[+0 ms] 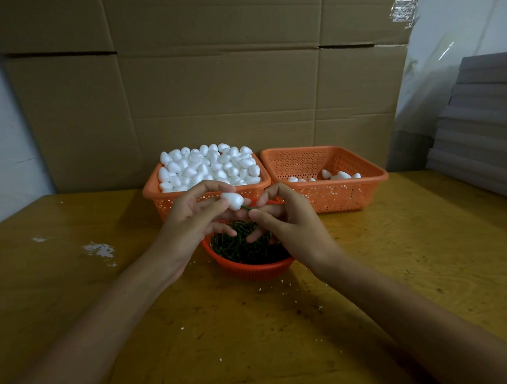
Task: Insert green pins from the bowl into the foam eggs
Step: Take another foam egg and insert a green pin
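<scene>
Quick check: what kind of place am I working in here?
Probably a small packing or craft-assembly workshop: cardboard cartons behind a worn wooden table, and an orange basket heaped with foam eggs.

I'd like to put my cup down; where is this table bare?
The table is bare right of the pin bowl, in front of the nearly empty basket, and at far left beyond the white scraps. The middle is crowded: left hand, right hand, bowl, full basket.

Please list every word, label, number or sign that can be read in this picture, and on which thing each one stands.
There are none. The cardboard behind, the left orange basket, the right orange basket, the red bowl and the grey stack at the right show no print, label or number.
</scene>
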Tool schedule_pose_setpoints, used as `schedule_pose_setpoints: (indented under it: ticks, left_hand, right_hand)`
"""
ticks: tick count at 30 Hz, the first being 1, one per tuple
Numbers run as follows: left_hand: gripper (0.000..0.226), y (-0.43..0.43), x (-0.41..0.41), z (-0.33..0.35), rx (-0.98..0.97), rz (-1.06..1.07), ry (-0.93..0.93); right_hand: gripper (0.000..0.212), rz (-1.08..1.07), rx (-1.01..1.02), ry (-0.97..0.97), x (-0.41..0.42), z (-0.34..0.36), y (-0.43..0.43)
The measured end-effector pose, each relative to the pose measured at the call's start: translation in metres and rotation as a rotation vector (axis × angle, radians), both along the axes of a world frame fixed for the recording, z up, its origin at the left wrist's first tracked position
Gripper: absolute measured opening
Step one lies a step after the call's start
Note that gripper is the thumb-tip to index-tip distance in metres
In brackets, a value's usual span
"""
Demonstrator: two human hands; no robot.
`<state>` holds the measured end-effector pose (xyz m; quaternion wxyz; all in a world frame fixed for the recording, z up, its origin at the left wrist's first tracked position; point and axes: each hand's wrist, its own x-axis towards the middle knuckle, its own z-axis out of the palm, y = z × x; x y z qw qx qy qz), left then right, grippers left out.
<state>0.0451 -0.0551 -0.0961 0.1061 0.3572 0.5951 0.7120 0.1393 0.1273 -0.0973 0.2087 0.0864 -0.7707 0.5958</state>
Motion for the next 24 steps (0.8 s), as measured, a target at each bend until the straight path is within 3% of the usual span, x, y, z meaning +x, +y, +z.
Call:
schedule_pose_setpoints:
  ticks: [20,24]
  left_hand:
    - [0.019,0.003,0.003,-0.004,-0.084,0.049,0.155]
    - [0.028,0.004,0.003,-0.004,-0.084,0.045,0.160]
  right_hand:
    - [0.018,-0.035,0.113,0.052,-0.005,-0.013,0.003]
    - [0.021,-0.036,0.181,0.060,-0.004,-0.014,0.005]
